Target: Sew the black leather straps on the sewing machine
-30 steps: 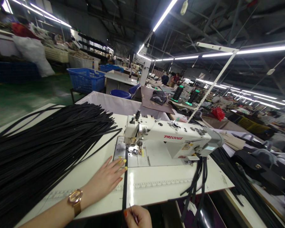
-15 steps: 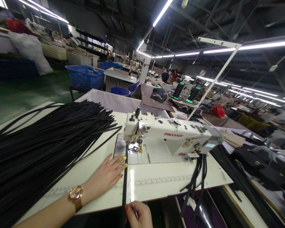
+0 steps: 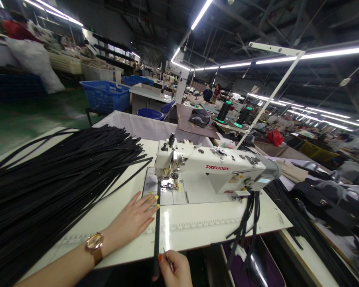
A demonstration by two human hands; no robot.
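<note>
A long narrow black strap (image 3: 157,223) runs from the presser foot of the white sewing machine (image 3: 218,169) down over the table's front edge. My left hand (image 3: 134,213) lies palm down beside it, fingers spread, fingertips touching the strap's left side near the needle plate (image 3: 151,183). At the front edge my right hand (image 3: 176,269) is closed, thumb and fingers pinching the strap. A thin pointed metal tool (image 3: 165,252) also sticks out of this hand; its kind is mostly hidden by the fingers.
Many black straps (image 3: 62,171) lie piled at the left of the table. More straps (image 3: 251,215) hang over the front edge at the right, above an open drawer (image 3: 251,267). Black bag pieces (image 3: 323,199) lie farther right. Behind stand a blue basket (image 3: 106,95) and thread cones (image 3: 224,111).
The view has shifted slightly. At the front edge the strap has turned a little, showing more of its flat face, and a fingertip shows beneath it. My left hand stays in place.
</note>
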